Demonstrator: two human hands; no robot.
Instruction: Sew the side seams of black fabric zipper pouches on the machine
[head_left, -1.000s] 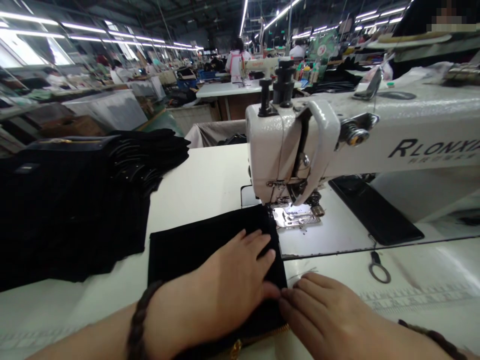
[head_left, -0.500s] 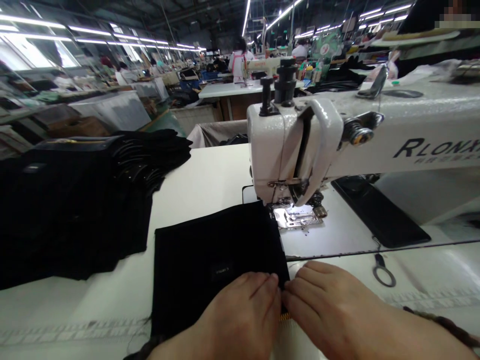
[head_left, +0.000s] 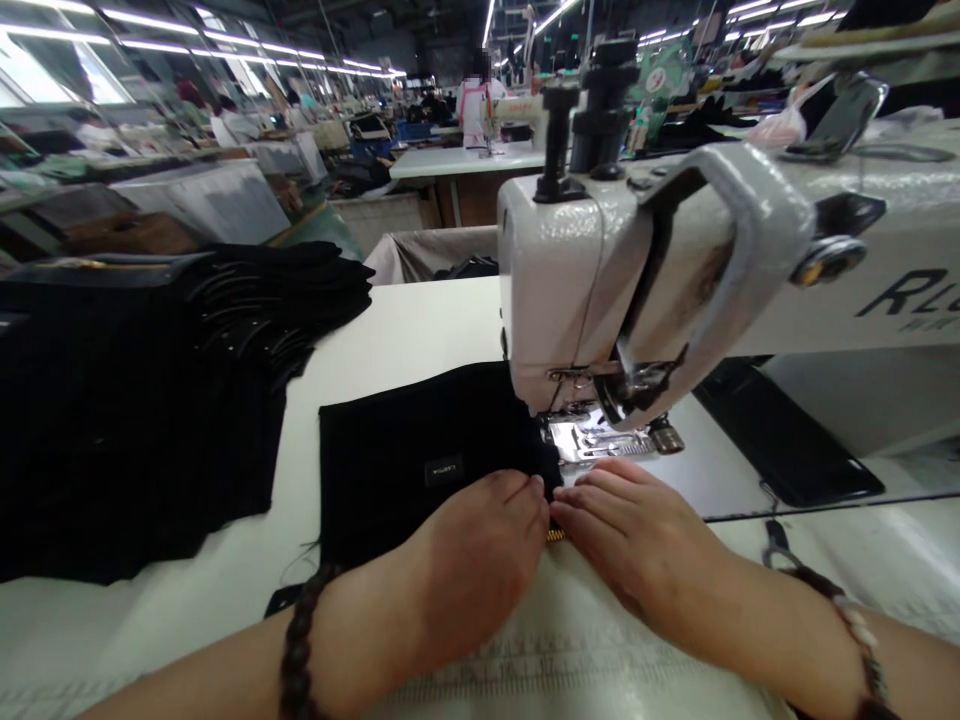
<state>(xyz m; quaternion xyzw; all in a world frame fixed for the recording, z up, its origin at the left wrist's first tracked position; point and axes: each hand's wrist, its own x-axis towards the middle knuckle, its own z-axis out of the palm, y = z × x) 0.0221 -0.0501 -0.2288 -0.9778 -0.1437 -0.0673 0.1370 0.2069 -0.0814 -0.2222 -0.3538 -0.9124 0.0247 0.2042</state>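
Note:
A flat black fabric piece (head_left: 405, 450) with a small dark label lies on the white table in front of the sewing machine (head_left: 637, 250). My left hand (head_left: 472, 560) rests palm down on its near right corner, fingers together and curled at the tips. My right hand (head_left: 637, 530) lies beside it, fingertips meeting the left ones at the fabric's edge, where a bit of gold zipper (head_left: 556, 535) shows. Both hands sit just before the lit needle plate (head_left: 592, 440). What the fingertips pinch is mostly hidden.
A tall stack of black fabric pieces (head_left: 135, 400) fills the left of the white table (head_left: 405, 330). A black panel (head_left: 787, 440) and a metal ring (head_left: 772, 535) lie right of the machine. Other work tables and people stand far behind.
Both hands and the black fabric piece have moved away from me toward the needle plate. The view has come closer to the machine head.

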